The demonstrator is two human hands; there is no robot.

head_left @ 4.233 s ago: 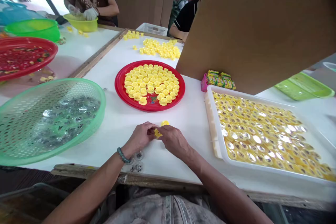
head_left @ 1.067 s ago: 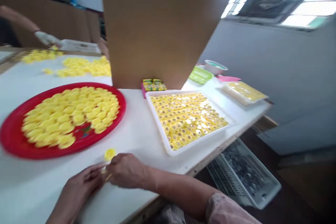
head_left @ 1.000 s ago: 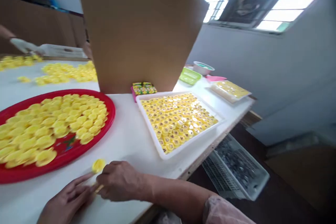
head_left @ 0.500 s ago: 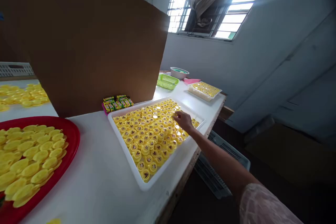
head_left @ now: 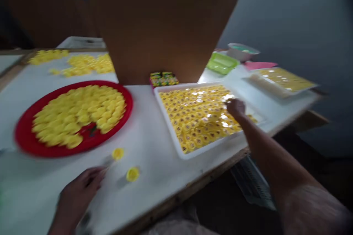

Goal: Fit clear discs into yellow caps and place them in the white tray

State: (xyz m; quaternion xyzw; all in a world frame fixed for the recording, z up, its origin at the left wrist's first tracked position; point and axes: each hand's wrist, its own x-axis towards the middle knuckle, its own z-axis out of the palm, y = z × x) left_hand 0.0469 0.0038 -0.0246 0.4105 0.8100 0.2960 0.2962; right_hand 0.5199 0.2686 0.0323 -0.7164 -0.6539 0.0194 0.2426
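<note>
My right hand reaches over the right part of a white tray, its fingers bunched at the yellow pieces. Motion blur hides what its fingertips hold. Rows of small round yellow cups with dark centres fill most of the tray. Low on the left, my left hand is closed in a pinch near the table; something thin and pale at its fingertips is too blurred to name. Two loose yellow cups, one nearer and one farther, lie on the table just right of that hand.
A red round tray heaped with yellow pieces stands at left, more yellow pieces behind it. A brown board rises at the back beside small green-yellow packets. Rightward are a green basket, a bowl and another filled tray.
The view has swung left and down, bringing my left hand, the two loose cups and the whole red tray into sight. My right hand stays over the white tray.
</note>
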